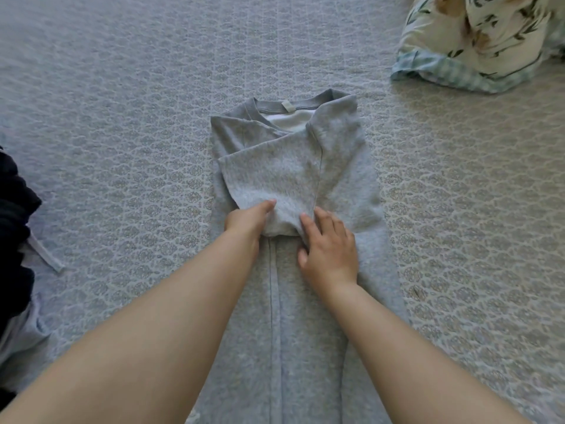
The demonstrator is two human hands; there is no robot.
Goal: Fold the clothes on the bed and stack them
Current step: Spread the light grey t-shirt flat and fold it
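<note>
A grey sweatshirt (293,179) lies in the middle of the bed (122,117), collar at the far end. The left hand (249,220) pinches a folded sleeve end, while the right hand (328,249) presses on it with relaxed fingers. A floral pillow (477,41) lies far right.

No writing, brand or number can be read anywhere; a small pale tag (286,106) is sewn inside the collar of the grey sweatshirt (293,166) — whatever is printed on it cannot be made out.
</note>
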